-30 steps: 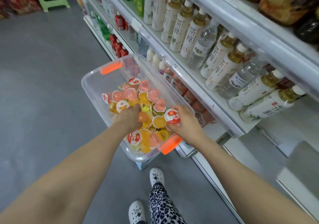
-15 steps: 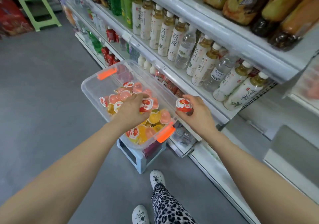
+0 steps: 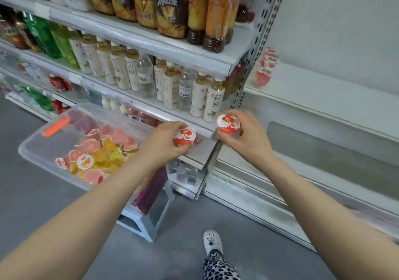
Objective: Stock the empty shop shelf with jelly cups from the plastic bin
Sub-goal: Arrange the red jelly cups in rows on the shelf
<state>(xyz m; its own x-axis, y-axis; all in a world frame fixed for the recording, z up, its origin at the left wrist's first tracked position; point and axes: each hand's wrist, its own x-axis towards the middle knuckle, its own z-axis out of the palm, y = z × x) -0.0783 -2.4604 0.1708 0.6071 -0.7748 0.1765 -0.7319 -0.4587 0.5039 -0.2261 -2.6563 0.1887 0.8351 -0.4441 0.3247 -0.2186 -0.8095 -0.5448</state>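
Left hand (image 3: 164,143): its grip curls round a red-lidded jelly cup (image 3: 184,137), just right of the plastic bin (image 3: 43,148).
Right hand (image 3: 244,141): its grip pinches a second red-lidded cup (image 3: 228,124), farther right of the bin.
Bin: holds loose jelly cups (image 3: 101,152).
White shelf (image 3: 323,90): well right of the bin, pink cups (image 3: 263,76) at its left end.

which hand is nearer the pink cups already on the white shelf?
Right. The right hand is below the pink cups, slightly left; the left hand is farther left, beside the bin.
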